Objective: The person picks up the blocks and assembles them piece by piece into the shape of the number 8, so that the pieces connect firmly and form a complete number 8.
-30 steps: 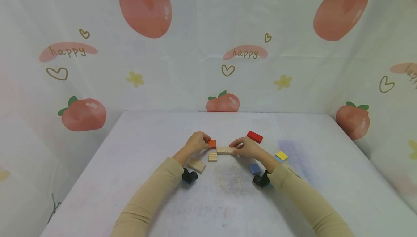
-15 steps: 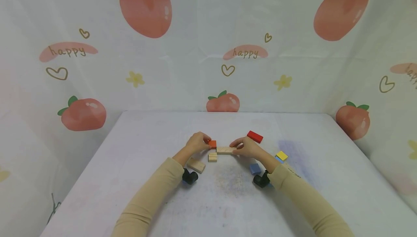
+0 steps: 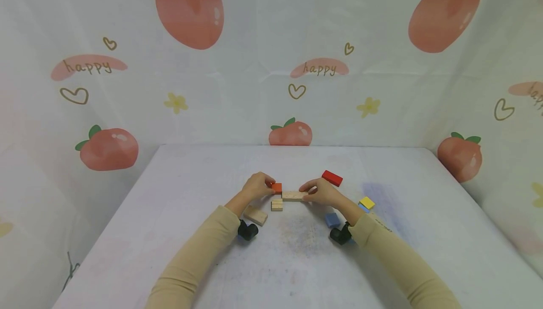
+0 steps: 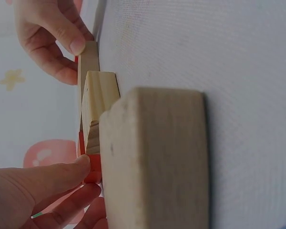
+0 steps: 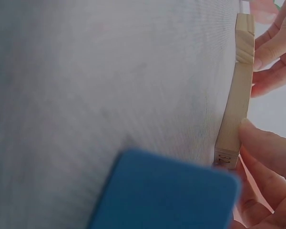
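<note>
My left hand pinches a small orange-red block between thumb and fingers; the left wrist view also shows the thumb on this orange-red block. To its right, my right hand grips the right end of a long plain wooden block lying flat on the table. In the right wrist view the thumb is on the near side of that long block. The two blocks sit end to end, touching or almost so. Just in front of them is a small plain wooden block.
Another plain wooden block lies by the left wrist. A red block lies behind the right hand. Near the right forearm are a blue block and a yellow block with light blue beneath. A patterned curtain hangs behind the table.
</note>
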### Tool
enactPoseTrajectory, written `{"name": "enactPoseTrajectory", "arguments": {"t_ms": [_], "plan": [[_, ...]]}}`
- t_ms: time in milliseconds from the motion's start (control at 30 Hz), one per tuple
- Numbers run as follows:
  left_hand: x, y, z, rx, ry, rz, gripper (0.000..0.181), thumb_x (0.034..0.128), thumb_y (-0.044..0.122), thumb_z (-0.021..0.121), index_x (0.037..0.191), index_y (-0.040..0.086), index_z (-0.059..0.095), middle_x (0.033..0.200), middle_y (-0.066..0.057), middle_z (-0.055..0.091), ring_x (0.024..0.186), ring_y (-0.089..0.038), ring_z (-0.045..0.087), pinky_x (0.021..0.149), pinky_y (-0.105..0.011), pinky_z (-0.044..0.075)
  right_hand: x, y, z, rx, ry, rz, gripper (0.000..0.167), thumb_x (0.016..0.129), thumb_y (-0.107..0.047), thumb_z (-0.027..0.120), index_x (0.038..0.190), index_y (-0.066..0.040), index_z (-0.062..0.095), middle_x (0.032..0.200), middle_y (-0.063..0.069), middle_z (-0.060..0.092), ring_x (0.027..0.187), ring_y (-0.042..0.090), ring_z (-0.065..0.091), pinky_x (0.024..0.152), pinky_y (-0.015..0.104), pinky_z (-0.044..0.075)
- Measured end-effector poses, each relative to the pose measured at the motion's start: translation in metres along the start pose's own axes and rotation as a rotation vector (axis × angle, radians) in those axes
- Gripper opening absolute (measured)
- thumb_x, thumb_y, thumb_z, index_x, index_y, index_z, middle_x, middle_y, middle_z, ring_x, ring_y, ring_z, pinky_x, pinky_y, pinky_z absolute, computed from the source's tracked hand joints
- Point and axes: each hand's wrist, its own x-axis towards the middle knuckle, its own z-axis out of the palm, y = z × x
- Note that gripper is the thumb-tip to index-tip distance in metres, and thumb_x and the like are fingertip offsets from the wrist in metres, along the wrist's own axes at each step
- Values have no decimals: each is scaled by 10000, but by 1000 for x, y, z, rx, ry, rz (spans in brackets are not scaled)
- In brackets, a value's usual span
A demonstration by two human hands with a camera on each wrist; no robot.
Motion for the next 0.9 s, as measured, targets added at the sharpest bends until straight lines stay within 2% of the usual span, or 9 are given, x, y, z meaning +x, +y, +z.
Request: {"name": "enactPoseTrajectory", "arguments": {"t_ms": [267,700,900], "plan": [[-1,1,-1,-6,-1,-2,337,824,93,690,1152,25,654,1022,-118,686,955,-222,614,868,-359,491,1,1,0,6,-5,46,256,828,-130,696,1077,-75,681,1107,102,653,908,184,589,691,245,525],[-4,2,-3,-34,24,-12,326,824,95,690,1133,-1,654,1006,-130,693,954,-236,620,880,-362,492,0,3,-2,4,-25,-20,285,834,-133,688,1103,-45,653,1115,141,635,933,212,596,710,261,537],[-5,2,-3,-23,39,6,303,815,87,697,1101,-9,669,992,-136,699,937,-240,632,846,-354,503,-4,6,-7,7,-24,-65,330,829,-165,698,1134,-50,642,1102,144,632,1008,274,626,794,333,546]]}}
